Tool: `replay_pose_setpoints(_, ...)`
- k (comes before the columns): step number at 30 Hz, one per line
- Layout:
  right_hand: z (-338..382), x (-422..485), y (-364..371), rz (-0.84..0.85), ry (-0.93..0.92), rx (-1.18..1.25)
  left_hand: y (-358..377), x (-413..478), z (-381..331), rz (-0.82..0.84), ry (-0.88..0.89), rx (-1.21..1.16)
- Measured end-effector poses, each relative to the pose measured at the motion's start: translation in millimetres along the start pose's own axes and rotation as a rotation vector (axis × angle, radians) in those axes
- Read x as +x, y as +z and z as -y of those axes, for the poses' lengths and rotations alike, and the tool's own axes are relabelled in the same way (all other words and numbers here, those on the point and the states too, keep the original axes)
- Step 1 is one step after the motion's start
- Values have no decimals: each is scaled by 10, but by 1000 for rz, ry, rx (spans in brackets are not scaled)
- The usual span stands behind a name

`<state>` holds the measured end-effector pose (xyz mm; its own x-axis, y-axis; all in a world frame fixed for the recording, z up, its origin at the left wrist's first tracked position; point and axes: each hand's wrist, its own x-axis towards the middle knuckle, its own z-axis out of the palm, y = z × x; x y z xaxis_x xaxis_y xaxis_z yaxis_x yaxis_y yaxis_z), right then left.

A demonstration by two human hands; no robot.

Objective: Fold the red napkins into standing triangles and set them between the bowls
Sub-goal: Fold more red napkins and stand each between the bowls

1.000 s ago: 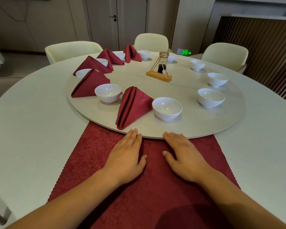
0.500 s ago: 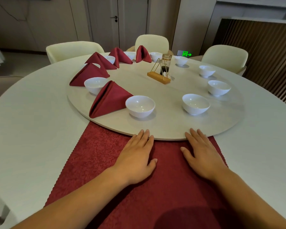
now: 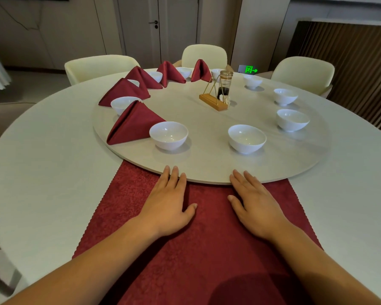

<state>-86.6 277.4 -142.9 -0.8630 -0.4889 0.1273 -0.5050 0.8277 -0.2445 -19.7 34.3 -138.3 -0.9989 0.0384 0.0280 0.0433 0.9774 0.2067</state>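
A flat red napkin [image 3: 207, 238] lies spread on the table in front of me, its far edge under the round turntable [image 3: 207, 164]. My left hand [image 3: 167, 203] and my right hand [image 3: 255, 203] rest flat on it, fingers straight, fingertips at the turntable's rim. Several folded red triangles stand between white bowls on the turntable's left and far side; the nearest triangle [image 3: 134, 124] stands left of a bowl [image 3: 168, 135]. Another bowl [image 3: 246, 138] stands to the right with bare turntable between the two.
More white bowls [image 3: 291, 119] ring the turntable's right side. A gold wire stand on a wooden base with a dark bottle [image 3: 218, 93] sits near the centre. Cream chairs [image 3: 304, 73] surround the large round table [image 3: 42, 172].
The turntable has rotated clockwise, carrying bowls and folded napkins leftward and away. Both hands have shifted slightly right along the rim and stay flat on the napkin.
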Motion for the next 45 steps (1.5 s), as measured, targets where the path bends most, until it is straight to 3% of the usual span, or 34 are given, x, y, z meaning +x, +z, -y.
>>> replay_pose_setpoints(9,60,-9,-74,53,-4,36,-98,-279,-57,-16,65,-59)
replay_pose_setpoints(15,114,-516,-249,-44,-46,110,-11,-822,-105,-17,115,-59)
replay_pose_setpoints(23,208,-1188,-508,379,-63,243,94,-1043,-142,-22,110,-129)
replay_pose_setpoints(35,173,-1147,-438,416,-59,253,84,-1073,-188,10,73,-202)
replay_pose_setpoints(38,200,-1171,-470,368,-40,331,9,-1140,-294,-2,129,-250)
replay_pose_setpoints(42,354,-1225,-491,114,-64,404,-78,-1219,-540,25,230,-416)
replay_pose_setpoints(45,508,-1255,-497,-37,-162,396,-68,-1209,-641,5,282,-403)
